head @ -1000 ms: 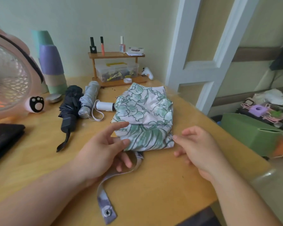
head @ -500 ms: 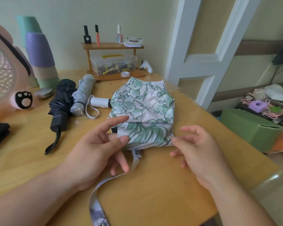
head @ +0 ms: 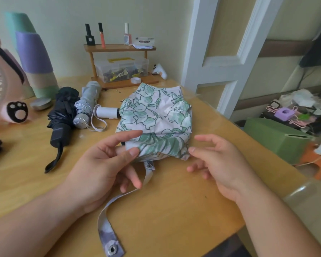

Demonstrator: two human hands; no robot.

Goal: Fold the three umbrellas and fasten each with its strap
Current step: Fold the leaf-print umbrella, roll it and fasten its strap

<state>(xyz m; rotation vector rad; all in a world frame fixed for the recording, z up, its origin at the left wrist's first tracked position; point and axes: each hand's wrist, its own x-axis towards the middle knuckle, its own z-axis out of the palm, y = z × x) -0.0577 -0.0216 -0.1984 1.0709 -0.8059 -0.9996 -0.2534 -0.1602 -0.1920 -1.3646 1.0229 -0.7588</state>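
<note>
A wooden table (head: 174, 210) runs out of view at the near edge. Far left of the grip, a pink fan (head: 0, 86) is cut off by the frame. The floral umbrella (head: 156, 115) lies half folded mid-table. The left hand (head: 104, 167) pinches its near-left corner between thumb and forefinger. The right hand (head: 219, 164) is relaxed, fingers apart, with its thumb tip at the near-right corner. Left of the pinch lie a folded black umbrella (head: 63, 112) and grey umbrella (head: 87, 102). The strap (head: 107, 219) trails nearer, partly hidden under the left fingers. Print on a card (head: 144, 41) far beyond is unreadable.
</note>
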